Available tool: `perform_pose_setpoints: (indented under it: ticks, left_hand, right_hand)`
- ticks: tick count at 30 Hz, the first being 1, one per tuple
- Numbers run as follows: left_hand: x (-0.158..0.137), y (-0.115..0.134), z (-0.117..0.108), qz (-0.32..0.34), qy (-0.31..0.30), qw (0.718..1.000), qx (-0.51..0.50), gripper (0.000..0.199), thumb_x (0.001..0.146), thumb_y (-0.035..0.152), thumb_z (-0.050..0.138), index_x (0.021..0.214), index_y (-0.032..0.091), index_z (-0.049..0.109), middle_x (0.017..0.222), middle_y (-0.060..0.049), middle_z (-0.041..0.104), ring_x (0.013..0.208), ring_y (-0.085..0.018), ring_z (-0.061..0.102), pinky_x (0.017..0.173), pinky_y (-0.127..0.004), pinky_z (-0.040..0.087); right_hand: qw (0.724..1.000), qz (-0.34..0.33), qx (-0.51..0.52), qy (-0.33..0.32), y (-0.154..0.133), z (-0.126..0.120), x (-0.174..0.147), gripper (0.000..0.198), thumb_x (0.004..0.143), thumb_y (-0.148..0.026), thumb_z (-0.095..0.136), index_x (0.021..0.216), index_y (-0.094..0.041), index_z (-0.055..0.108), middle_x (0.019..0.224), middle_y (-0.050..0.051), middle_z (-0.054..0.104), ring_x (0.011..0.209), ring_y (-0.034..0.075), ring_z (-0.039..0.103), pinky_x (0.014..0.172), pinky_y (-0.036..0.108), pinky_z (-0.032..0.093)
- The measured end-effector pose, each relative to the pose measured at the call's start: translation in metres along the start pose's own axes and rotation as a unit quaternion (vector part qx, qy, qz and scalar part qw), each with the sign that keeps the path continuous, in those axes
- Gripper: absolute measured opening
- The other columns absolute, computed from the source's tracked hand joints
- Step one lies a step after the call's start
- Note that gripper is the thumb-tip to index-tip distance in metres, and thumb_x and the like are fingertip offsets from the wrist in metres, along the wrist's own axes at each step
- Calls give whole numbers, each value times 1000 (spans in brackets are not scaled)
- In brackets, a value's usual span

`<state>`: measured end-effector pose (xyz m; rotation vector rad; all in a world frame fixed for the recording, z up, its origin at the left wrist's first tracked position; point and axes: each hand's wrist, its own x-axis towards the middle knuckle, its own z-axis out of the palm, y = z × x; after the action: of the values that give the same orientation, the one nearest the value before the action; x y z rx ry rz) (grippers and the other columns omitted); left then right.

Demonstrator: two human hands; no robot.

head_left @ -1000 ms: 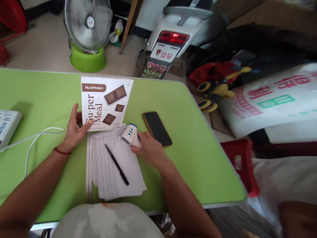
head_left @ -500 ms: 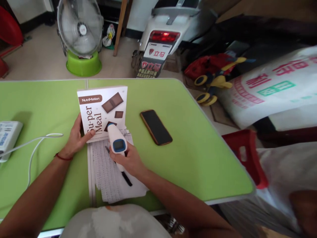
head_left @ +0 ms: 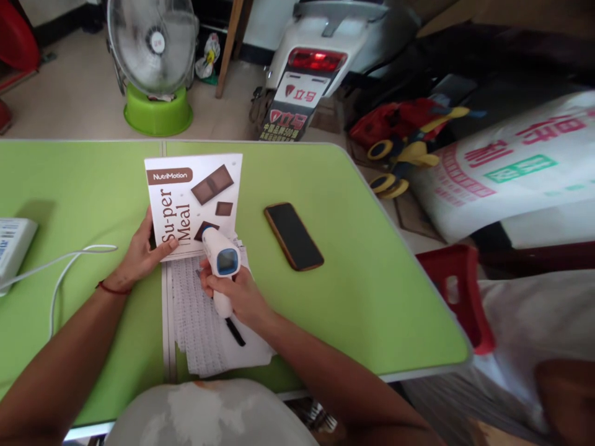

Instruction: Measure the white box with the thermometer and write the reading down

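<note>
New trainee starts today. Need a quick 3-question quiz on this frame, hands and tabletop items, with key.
1. True or false: the right hand holds the handheld scanner aimed at the Su-per Meal box.
2. What does the left hand grip? A) phone B) Su-per Meal box C) white cable
3. Fill in: the black pen lies on the printed ____.

Key
1. True.
2. B; the phone lies apart on the green table, and the white cable is untouched.
3. Sheets.
</note>
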<state>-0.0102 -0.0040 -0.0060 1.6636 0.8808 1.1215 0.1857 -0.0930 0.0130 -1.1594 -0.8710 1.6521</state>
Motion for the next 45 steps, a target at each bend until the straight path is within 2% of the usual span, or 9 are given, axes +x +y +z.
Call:
perform_pose_setpoints:
  ticks: [6,12,23,27,30,35,40,45]
  left_hand:
    - [1,-2,-1,5,2,1000,-4,49,82,52,75,117,21,59,135,-11,60,123,-36,59,106,-53,51]
    - [1,1,0,2,-5,1000,-8,52,84,51,73,122,20,57,136,-14,58,122,-38,59,104,-59,51]
    - [1,-2,-1,29,-4,1000,1,50,85,49,73,122,20,58,137,-12,59,125,-37,56,108,-57,48]
    - [1,-3,0,36,3,999,3,56,84,49,74,128,20,56,137,-13,59,126,-38,56,109,-59,47]
    - [2,-5,0,37,4,999,-2,61,84,50,74,133,20,53,135,-13,61,121,-36,59,105,-57,51]
    - [4,-10,0,45,1,999,-9,61,84,52,73,131,19,54,133,-14,62,117,-34,62,101,-53,54]
    - [7,-15,0,49,5,999,-6,63,80,50,77,129,18,55,135,-14,61,121,-36,60,106,-55,50]
    - [9,-14,1,53,5,998,-17,63,78,52,79,128,20,57,131,-11,65,121,-36,60,106,-54,50]
  right_hand:
    - [1000,7,-15,14,-2,3,-1,15,64,-30,69,70,-21,59,55,-5,54,53,11,46,56,29,37]
    - [1000,-3,-13,3,-2,2,-1,14,65,-30,69,67,-21,58,55,-4,55,53,11,46,57,30,37]
    - [1000,-4,-28,9,-4,6,-1,15,63,-33,67,65,-22,57,54,-4,56,53,12,49,57,31,40]
    - [1000,-3,-17,12,-1,6,-1,18,63,-35,69,70,-22,59,56,-3,58,52,13,50,56,31,41]
    - [1000,-9,-15,2,3,4,1,20,65,-38,69,71,-21,59,57,-3,59,51,12,50,55,31,41]
    - [999,-20,-28,0,4,1,4,21,66,-37,71,73,-20,59,56,-4,59,49,12,51,53,29,41]
    - [999,-25,-19,7,3,-1,5,30,63,-37,71,86,-20,63,55,-6,61,46,11,51,50,29,40]
    - [999,-40,-36,10,1,-3,7,32,62,-37,71,87,-19,62,53,-6,59,45,11,50,47,28,38]
